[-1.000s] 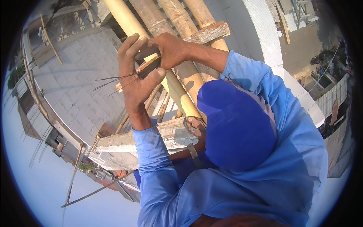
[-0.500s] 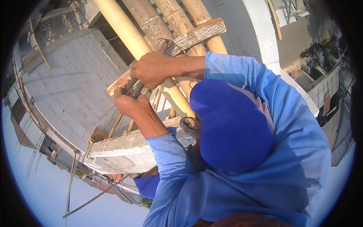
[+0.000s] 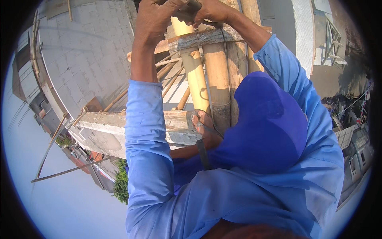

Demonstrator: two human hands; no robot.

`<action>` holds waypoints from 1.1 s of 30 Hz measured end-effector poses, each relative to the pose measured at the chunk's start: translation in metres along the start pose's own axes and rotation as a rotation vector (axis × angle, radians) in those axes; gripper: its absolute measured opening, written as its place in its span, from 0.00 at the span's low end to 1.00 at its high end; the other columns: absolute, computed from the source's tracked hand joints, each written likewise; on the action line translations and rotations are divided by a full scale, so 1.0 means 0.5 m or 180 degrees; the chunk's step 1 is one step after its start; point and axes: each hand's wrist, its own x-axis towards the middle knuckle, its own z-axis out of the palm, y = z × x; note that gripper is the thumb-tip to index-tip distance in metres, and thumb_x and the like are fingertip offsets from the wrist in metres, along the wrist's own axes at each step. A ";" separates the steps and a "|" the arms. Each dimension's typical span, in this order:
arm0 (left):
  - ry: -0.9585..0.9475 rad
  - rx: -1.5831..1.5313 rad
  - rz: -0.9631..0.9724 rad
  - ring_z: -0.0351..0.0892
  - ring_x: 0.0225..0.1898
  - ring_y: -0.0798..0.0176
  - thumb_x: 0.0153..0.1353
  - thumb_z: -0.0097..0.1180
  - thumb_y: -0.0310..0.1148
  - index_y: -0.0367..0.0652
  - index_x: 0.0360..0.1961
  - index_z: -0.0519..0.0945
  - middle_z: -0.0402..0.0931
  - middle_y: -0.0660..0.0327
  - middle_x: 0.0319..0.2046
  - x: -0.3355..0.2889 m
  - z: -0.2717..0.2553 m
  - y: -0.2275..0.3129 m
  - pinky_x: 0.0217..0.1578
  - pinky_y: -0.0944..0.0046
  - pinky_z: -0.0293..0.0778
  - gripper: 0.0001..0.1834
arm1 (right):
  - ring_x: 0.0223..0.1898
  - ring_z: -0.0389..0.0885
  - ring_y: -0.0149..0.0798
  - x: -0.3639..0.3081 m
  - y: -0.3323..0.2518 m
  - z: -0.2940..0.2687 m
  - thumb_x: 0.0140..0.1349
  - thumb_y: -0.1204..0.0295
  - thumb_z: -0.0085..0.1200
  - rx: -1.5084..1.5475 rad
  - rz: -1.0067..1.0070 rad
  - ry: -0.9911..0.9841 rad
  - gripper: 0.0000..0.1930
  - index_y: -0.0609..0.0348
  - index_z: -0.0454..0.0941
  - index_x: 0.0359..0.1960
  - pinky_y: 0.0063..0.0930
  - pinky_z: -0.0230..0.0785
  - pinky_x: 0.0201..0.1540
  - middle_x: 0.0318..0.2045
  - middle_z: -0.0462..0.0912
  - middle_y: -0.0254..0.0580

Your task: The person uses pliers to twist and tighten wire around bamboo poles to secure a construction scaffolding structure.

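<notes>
At the top edge, my left hand (image 3: 156,19) and my right hand (image 3: 214,11) are closed round a dark grey-brown elongated object (image 3: 191,8). Its kind is unclear, as the fingers and the picture's edge hide part of it. Just below them, a rough wooden batten (image 3: 207,38) lies across several bamboo poles (image 3: 217,75), with a dark tie (image 3: 223,35) round it. A paler yellow bamboo pole (image 3: 195,75) passes beneath the batten on the left.
My sandalled foot (image 3: 205,123) stands by the poles' near ends, beside a concrete ledge (image 3: 103,119). Dark blue cloth (image 3: 270,123) covers the middle. A light block surface (image 3: 87,51) spreads left; a white wall (image 3: 303,36) rises right. Roofs and a tree (image 3: 121,181) appear beyond.
Both hands have moved up in the view and farther apart, from the yellow pole's left side to above the batten. The view has shifted, showing more of my foot.
</notes>
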 end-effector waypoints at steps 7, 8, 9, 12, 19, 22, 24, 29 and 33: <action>-0.1781 -0.0615 -0.0776 0.77 0.23 0.66 0.53 0.63 0.39 0.37 0.31 0.81 0.78 0.56 0.23 0.033 0.062 0.082 0.22 0.70 0.73 0.14 | 0.31 0.79 0.50 -0.034 0.022 -0.046 0.41 0.76 0.49 0.0653 0.0065 0.0199 0.15 0.66 0.76 0.34 0.37 0.71 0.36 0.27 0.80 0.55; -0.1594 -0.0482 -0.0930 0.77 0.22 0.67 0.54 0.61 0.38 0.37 0.29 0.80 0.77 0.57 0.21 0.034 0.070 0.083 0.21 0.70 0.72 0.13 | 0.31 0.79 0.50 -0.039 0.028 -0.054 0.41 0.76 0.49 0.0695 0.0085 0.0269 0.15 0.66 0.76 0.35 0.37 0.71 0.36 0.28 0.80 0.55; -0.1435 -0.0359 -0.1066 0.76 0.21 0.67 0.55 0.59 0.38 0.37 0.27 0.80 0.77 0.57 0.19 0.035 0.084 0.079 0.20 0.70 0.71 0.13 | 0.32 0.79 0.50 -0.048 0.037 -0.066 0.41 0.76 0.49 0.0725 0.0108 0.0372 0.16 0.66 0.76 0.35 0.37 0.71 0.37 0.28 0.80 0.55; -0.0569 0.0096 -0.0634 0.73 0.17 0.65 0.58 0.51 0.38 0.36 0.18 0.76 0.72 0.58 0.14 0.052 0.145 0.062 0.17 0.65 0.65 0.17 | 0.34 0.79 0.50 -0.078 0.046 -0.069 0.41 0.77 0.49 0.0765 0.0154 0.0573 0.17 0.66 0.75 0.37 0.37 0.71 0.38 0.30 0.80 0.55; 0.0720 0.0590 0.0097 0.75 0.21 0.64 0.57 0.53 0.38 0.39 0.21 0.77 0.75 0.59 0.18 0.039 0.163 0.021 0.21 0.65 0.68 0.14 | 0.39 0.78 0.49 -0.071 0.004 0.043 0.41 0.79 0.48 0.0245 -0.0153 0.0385 0.20 0.65 0.73 0.41 0.37 0.70 0.41 0.34 0.79 0.55; 0.1241 0.1123 0.0400 0.76 0.23 0.63 0.56 0.54 0.38 0.40 0.22 0.78 0.76 0.59 0.19 0.024 0.143 -0.005 0.22 0.65 0.69 0.13 | 0.41 0.77 0.49 -0.054 -0.016 0.036 0.41 0.80 0.48 0.0016 -0.0183 0.0248 0.21 0.65 0.73 0.43 0.37 0.69 0.43 0.36 0.79 0.55; 0.1624 0.1766 0.0527 0.76 0.24 0.63 0.55 0.55 0.38 0.40 0.23 0.78 0.76 0.59 0.20 0.011 0.105 -0.030 0.23 0.64 0.69 0.12 | 0.42 0.77 0.49 -0.045 -0.028 0.042 0.41 0.80 0.47 -0.0179 -0.0209 0.0091 0.22 0.65 0.72 0.44 0.37 0.69 0.44 0.37 0.79 0.55; 0.1883 0.4458 0.0147 0.78 0.26 0.62 0.54 0.57 0.38 0.42 0.25 0.80 0.78 0.59 0.23 -0.001 -0.009 -0.122 0.26 0.64 0.71 0.11 | 0.46 0.76 0.49 -0.006 -0.041 0.071 0.41 0.82 0.47 -0.0657 -0.0097 -0.0544 0.24 0.65 0.71 0.47 0.36 0.68 0.46 0.39 0.79 0.55; 0.1154 0.5659 -0.0299 0.80 0.30 0.64 0.44 0.62 0.29 0.49 0.24 0.82 0.81 0.64 0.25 -0.025 -0.007 -0.095 0.29 0.66 0.74 0.03 | 0.45 0.74 0.47 0.023 -0.007 0.093 0.42 0.79 0.52 -0.1259 0.0206 -0.0921 0.27 0.63 0.69 0.50 0.35 0.67 0.46 0.42 0.77 0.54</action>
